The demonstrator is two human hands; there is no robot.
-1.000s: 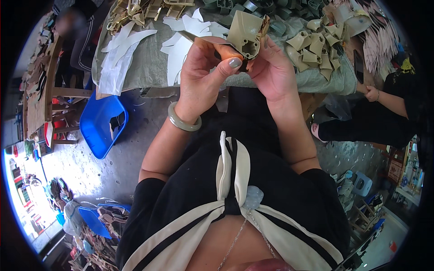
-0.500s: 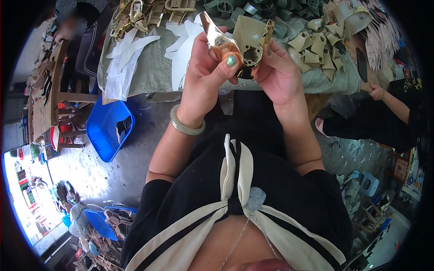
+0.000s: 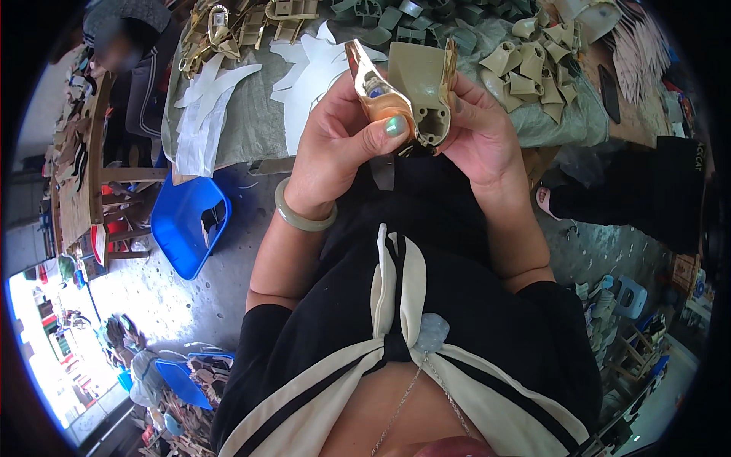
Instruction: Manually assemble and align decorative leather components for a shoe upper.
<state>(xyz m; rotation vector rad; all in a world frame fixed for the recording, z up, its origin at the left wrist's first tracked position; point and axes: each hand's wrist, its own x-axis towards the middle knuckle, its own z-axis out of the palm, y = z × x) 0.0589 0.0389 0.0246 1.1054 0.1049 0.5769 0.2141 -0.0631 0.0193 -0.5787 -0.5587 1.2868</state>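
Observation:
Over the near edge of the table, my left hand (image 3: 343, 141) grips a shiny gold heel shell (image 3: 382, 95), its thumb pressed along the lower part. Beside it, my right hand (image 3: 480, 126) holds a beige plastic shoe heel (image 3: 416, 72) with the hollow end facing me; holes and ribs show inside. A gold strip (image 3: 449, 65) runs up the heel's right side. At their lower ends the gold shell and the heel meet; fingers partly hide that contact. Both hands are closed around their pieces.
Beige heels (image 3: 533, 72) lie heaped at right on the cloth-covered table (image 3: 251, 133), with dark green parts (image 3: 411, 27) behind. Gold parts (image 3: 251, 27) and white cut sheets (image 3: 312, 80) lie left. A blue tub (image 3: 190, 236) stands on the floor; a person (image 3: 126, 46) is at far left.
The gold shell and heel have come slightly lower and toward me, with the hands moving a little apart. The person at right has moved, and their hands are out of view.

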